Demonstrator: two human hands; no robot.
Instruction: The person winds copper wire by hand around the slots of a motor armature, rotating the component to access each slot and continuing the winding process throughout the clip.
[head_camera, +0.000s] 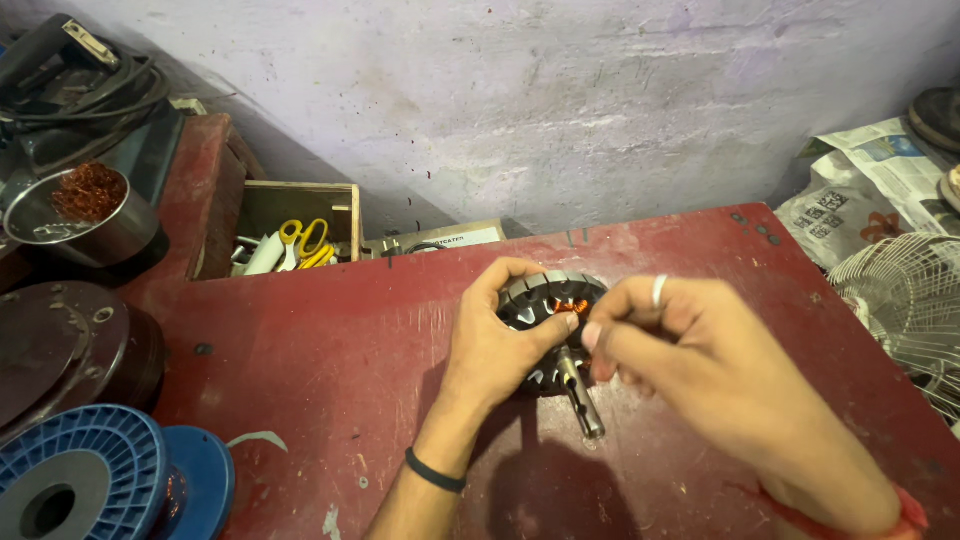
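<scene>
Motor core (545, 300), round, dark, slotted, with copper wire (570, 306) wound into one slot and a steel shaft (580, 395) projecting toward the wearer; it is stood on a red table (340, 350) and gripped between both hands. Left hand (495, 350) is curled around the core's near-left side, thumb pressed across its face; a black band (435, 471) is worn at the wrist. Right hand (690, 350), ringed on one finger, is held just right of the core, fingertips (592, 335) pinched together at the copper winding; what is pinched cannot be made out. A red thread is tied at its wrist. Beyond the left hand, a wooden box (300, 190) with yellow scissors (305, 240) is set against the wall. Far left of it, a steel bowl (80, 215) of copper scraps and blue spools (100, 475) are placed. Right of the right hand, a white fan guard (900, 290) and newspaper (870, 180) are seen.
</scene>
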